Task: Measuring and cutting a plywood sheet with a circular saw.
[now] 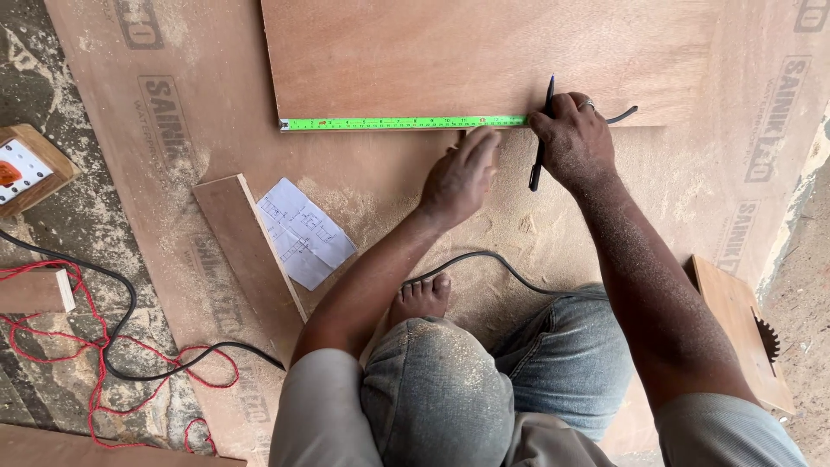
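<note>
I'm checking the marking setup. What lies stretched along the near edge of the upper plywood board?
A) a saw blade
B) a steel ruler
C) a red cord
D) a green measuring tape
D: a green measuring tape lies along the plywood board edge, up to the right hand holding a pen.

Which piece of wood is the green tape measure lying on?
The big plywood panel at the top, by both hands, with the green tape measure along its near edge. The narrow plank beside the paper lies bare.
</note>
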